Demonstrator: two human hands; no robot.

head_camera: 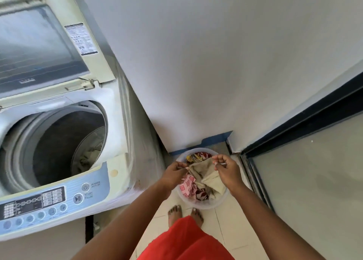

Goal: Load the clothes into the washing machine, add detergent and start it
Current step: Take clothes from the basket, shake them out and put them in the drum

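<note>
Here, seen from above, a person stands barefoot on a pale tiled floor (224, 226) in a narrow corner, both arms reaching down to a round translucent basin (206, 204) of clothes set on the floor just ahead of the toes. The left hand (173, 174) and the right hand (227, 170) each pinch an upper edge of a beige garment (204, 173), holding it spread between them over the basin; pink, red and yellow patterned clothes (189, 186) lie bunched beneath it. The basin sits tight in the corner, close to a white wall (216, 63) behind and a dark-framed glass door (314, 171) on the right. On the left stands a top-loading washing machine (121, 161), its lid (39, 43) raised and its drum (64, 145) open, with some cloth visible low inside. Its control panel (49, 202) faces the person, the power and start buttons at its right end. A red garment covers the person's legs.
</note>
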